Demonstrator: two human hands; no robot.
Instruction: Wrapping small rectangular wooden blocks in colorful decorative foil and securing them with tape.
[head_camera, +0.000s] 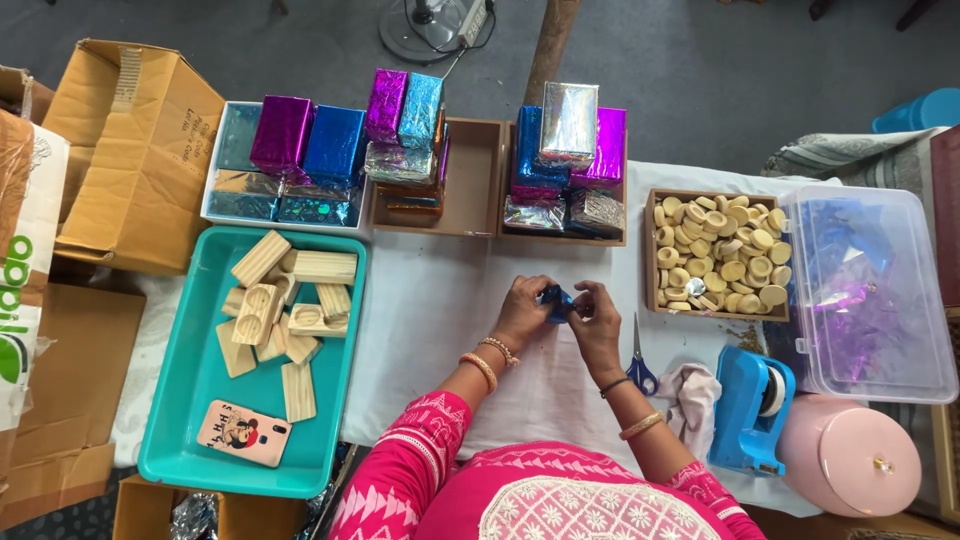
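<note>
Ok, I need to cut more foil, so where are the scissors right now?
In the head view the scissors lie on the white table just right of the person's right hand, between it and the blue tape dispenser, below the tray of round wooden pieces.

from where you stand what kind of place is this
Probably a small craft or gift-packing workbench. Both hands, left hand and right hand, fold a small blue foil piece. Around them are foil-wrapped boxes, a teal tray of wooden blocks, and a tape dispenser.
</note>
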